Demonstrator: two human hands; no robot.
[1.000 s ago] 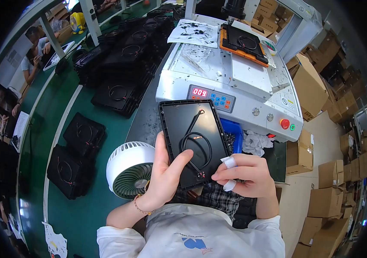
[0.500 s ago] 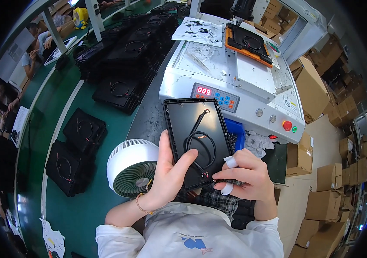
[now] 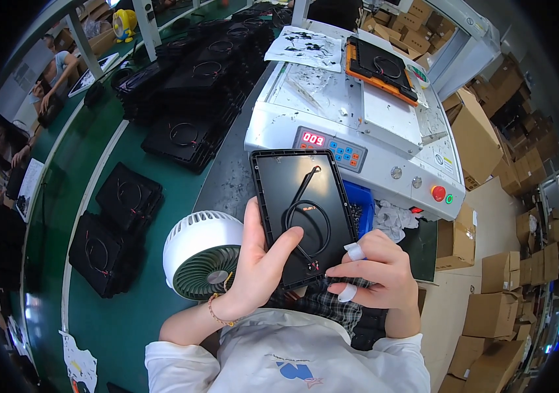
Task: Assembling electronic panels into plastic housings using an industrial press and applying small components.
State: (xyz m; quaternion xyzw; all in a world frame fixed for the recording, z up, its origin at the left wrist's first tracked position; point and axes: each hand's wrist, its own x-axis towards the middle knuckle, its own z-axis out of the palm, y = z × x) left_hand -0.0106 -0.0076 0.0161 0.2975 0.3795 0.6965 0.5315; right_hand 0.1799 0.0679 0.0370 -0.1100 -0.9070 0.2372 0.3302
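A black rectangular panel housing [image 3: 276, 190] with a raised rim lies in my left hand [image 3: 253, 268], thumb across its inner face and fingers behind its left edge. A black cable [image 3: 327, 226] is coiled on that face, its red-tipped wire ends near the bottom edge. Beside the lower right corner is my right hand [image 3: 381, 272], with white tape around two fingers. Its index finger and thumb are curved toward the corner with a gap between them; I see nothing held there. Behind the panel, a blue bin [image 3: 366, 203] of small metal parts is partly hidden.
A white machine [image 3: 358, 157] with a control panel stands ahead, bearing an orange fixture [image 3: 358, 75] with another black housing. Left of my hand is a white fan [image 3: 188, 232]. Stacked housings [image 3: 178, 141] cover part of the green bench [image 3: 155, 321]. Cartons [image 3: 489, 308] stand right. Two people sit far left.
My right hand has shifted slightly right, away from the panel's corner. My left hand keeps the same hold. At the far left, a person has changed posture.
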